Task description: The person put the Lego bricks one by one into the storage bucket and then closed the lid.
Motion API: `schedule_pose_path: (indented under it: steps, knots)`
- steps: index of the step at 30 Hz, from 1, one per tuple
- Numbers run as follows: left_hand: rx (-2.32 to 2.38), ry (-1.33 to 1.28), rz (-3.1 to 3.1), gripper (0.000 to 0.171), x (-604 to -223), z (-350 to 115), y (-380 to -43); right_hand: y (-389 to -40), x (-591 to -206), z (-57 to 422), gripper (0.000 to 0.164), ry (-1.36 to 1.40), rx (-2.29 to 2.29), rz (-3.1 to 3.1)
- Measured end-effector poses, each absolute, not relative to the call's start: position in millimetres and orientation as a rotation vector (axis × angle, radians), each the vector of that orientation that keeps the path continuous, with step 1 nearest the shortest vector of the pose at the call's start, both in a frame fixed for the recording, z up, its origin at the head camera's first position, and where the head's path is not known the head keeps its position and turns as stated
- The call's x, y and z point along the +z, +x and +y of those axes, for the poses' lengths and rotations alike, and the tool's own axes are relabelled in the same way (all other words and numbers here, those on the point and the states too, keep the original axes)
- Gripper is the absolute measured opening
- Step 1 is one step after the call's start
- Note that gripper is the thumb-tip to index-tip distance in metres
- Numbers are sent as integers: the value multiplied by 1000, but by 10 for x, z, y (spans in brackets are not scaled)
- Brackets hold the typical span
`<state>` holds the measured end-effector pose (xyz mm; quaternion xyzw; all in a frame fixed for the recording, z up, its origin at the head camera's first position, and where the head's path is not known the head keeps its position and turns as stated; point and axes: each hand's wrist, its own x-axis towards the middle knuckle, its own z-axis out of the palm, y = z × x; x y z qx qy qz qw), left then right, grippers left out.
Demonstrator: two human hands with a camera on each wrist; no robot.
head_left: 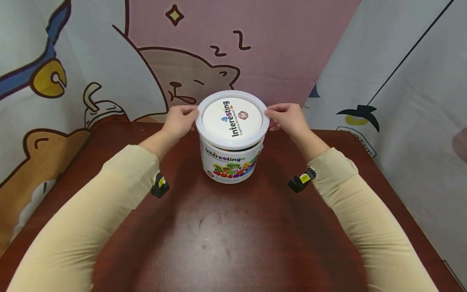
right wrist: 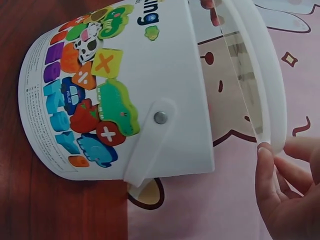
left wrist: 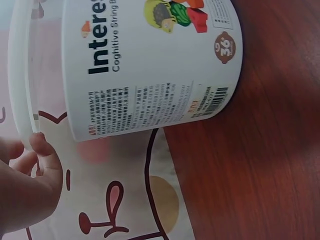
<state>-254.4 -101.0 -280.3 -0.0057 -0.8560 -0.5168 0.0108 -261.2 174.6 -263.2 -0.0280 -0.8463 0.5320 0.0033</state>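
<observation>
A white plastic bucket [head_left: 229, 167] with "Interesting" lettering and colourful pictures stands upright on the table. Its round white lid [head_left: 215, 121] is raised off the rim, and both wrist views show a gap between the two. My left hand [head_left: 179, 121] pinches the lid's left edge between thumb and fingers; the left wrist view shows this hand [left wrist: 32, 185] beside the bucket's printed side. On the opposite edge, my right hand [head_left: 290, 118] pinches the lid too. The bucket's handle [right wrist: 150, 142] hangs down from a round pivot in the right wrist view. The bucket's inside is hidden.
The bucket stands toward the back of a dark reddish-brown table [head_left: 233, 235]. Behind it hangs a cloth backdrop [head_left: 284, 48] with cartoon animals. Small black wrist cameras sit below each sleeve cuff [head_left: 333, 174].
</observation>
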Motion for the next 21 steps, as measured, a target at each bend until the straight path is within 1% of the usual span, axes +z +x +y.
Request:
schedule_pose_path:
  steps: [10,21]
  knots:
    - [-1571,7,-2749,41,-2864,-968,-2564,-2647,-2781,1755,36,-157,1663,-2738]
    - [-1518,25,-2815,41,-2962,-933,-2608,-2695,-2903,1798,37,-169,1723,-2754]
